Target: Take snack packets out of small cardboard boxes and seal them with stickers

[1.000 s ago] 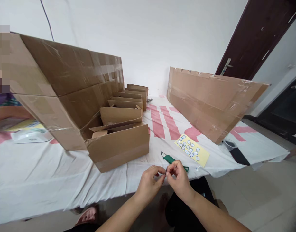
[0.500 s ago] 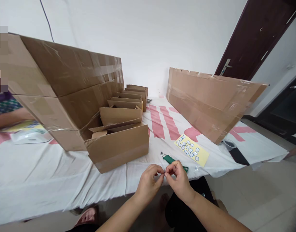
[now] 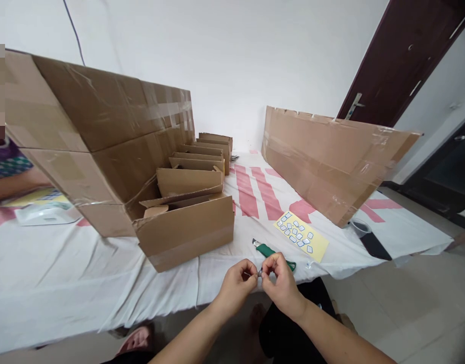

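**Clerk:** First entry, the hands?

**Operator:** One left hand (image 3: 235, 284), thumb and forefinger pinching a small dark item (image 3: 260, 272). One right hand (image 3: 281, 284), pinching the same item from its other side. (It is too small in my head view to identify.)

**Clerk:** Location of that item?

**Operator:** Between the two sets of fingertips, by the near edge of the cloth-covered table (image 3: 84, 288). Both wrists come in from my side.

**Clerk:** Items close by?

**Operator:** One utility knife (image 3: 265, 249), green handle, lying just beyond the fingers, metal tip towards the cardboard bins; the right hand hides part of the handle (I cannot tell whether they touch). One yellow sheet (image 3: 320, 251), flat, right of the knife, bearing scattered pale pieces with dark outlines.

**Clerk:** Larger stock?

**Operator:** A row of open cardboard bins (image 3: 190, 233), running back along a tall cardboard partition (image 3: 114, 114). One cardboard panel (image 3: 323, 164), standing on the right. Red strips (image 3: 268, 194) on the cloth between them.

**Clerk:** Outer margins?

**Operator:** Far right, one clear cup (image 3: 361, 227) beside a flat black object (image 3: 375, 246). Far left, a white device (image 3: 48, 215), near another person's forearm (image 3: 18, 185).
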`<state>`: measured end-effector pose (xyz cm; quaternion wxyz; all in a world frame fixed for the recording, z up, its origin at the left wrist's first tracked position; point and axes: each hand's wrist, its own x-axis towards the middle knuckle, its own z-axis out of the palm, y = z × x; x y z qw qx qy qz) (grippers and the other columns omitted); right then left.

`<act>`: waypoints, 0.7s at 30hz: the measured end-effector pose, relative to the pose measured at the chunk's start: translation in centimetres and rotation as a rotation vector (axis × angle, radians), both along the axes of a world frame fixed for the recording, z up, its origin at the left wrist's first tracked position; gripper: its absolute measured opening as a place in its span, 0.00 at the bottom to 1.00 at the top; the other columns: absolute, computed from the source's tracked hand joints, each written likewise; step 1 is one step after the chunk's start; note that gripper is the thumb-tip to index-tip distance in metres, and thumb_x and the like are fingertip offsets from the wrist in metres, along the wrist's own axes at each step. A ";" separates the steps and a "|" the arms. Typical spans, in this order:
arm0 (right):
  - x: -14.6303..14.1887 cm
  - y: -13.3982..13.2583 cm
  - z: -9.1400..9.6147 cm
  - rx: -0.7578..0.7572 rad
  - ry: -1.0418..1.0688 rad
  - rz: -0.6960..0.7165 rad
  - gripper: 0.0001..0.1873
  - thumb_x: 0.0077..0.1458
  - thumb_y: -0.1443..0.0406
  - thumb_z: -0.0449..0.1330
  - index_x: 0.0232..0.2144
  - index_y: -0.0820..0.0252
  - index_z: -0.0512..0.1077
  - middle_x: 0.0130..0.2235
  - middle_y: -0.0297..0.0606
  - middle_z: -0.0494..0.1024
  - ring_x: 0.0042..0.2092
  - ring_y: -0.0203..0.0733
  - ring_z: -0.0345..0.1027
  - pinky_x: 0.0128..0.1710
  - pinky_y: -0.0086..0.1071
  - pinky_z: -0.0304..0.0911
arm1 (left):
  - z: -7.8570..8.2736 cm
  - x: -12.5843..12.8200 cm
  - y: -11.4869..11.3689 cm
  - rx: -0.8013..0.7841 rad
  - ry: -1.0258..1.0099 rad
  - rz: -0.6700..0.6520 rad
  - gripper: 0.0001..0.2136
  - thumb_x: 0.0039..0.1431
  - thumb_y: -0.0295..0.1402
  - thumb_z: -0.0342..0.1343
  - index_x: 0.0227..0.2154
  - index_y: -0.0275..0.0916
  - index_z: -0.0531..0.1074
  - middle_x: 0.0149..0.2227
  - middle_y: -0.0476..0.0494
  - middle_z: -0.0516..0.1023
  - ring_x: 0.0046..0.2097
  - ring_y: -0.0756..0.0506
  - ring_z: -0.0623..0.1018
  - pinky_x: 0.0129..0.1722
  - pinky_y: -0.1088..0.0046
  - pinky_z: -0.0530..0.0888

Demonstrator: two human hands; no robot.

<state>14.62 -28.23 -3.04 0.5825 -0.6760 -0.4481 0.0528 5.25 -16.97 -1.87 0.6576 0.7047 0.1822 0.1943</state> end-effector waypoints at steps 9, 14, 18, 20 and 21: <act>0.5 -0.1 0.0 0.033 0.103 -0.019 0.13 0.45 0.74 0.53 0.31 0.54 0.55 0.28 0.27 0.63 0.29 0.34 0.63 0.31 0.30 0.63 | 0.2 0.0 0.5 -0.156 -0.054 0.000 0.04 0.42 0.32 0.54 0.21 0.39 0.65 0.24 0.49 0.72 0.28 0.49 0.71 0.30 0.74 0.67; 0.0 -0.5 0.2 0.016 0.086 0.038 0.13 0.46 0.74 0.55 0.31 0.54 0.56 0.28 0.27 0.64 0.30 0.34 0.63 0.32 0.29 0.63 | 0.8 -0.2 -0.4 -0.072 -0.004 0.026 0.04 0.41 0.30 0.58 0.24 0.37 0.71 0.25 0.50 0.73 0.28 0.49 0.70 0.30 0.75 0.66; 0.0 -0.6 -0.1 0.021 0.068 0.028 0.14 0.45 0.74 0.55 0.31 0.54 0.56 0.28 0.27 0.64 0.29 0.34 0.63 0.31 0.30 0.63 | 0.7 -0.2 -0.7 -0.071 0.024 0.056 0.01 0.40 0.28 0.55 0.20 0.38 0.69 0.20 0.52 0.69 0.24 0.51 0.66 0.26 0.76 0.62; 0.2 -0.8 0.0 0.007 0.063 0.014 0.14 0.45 0.74 0.54 0.31 0.53 0.55 0.28 0.27 0.64 0.29 0.34 0.63 0.31 0.30 0.63 | 0.5 -0.1 -0.6 -0.101 0.028 0.042 0.02 0.40 0.30 0.55 0.20 0.38 0.68 0.19 0.53 0.68 0.23 0.52 0.66 0.25 0.76 0.61; 0.4 -1.0 0.1 -0.002 0.059 0.008 0.14 0.44 0.74 0.54 0.30 0.53 0.55 0.28 0.27 0.64 0.29 0.34 0.63 0.31 0.30 0.63 | 0.5 0.0 -0.6 -0.120 0.029 0.029 0.03 0.41 0.31 0.55 0.20 0.38 0.68 0.19 0.53 0.69 0.23 0.51 0.66 0.25 0.76 0.62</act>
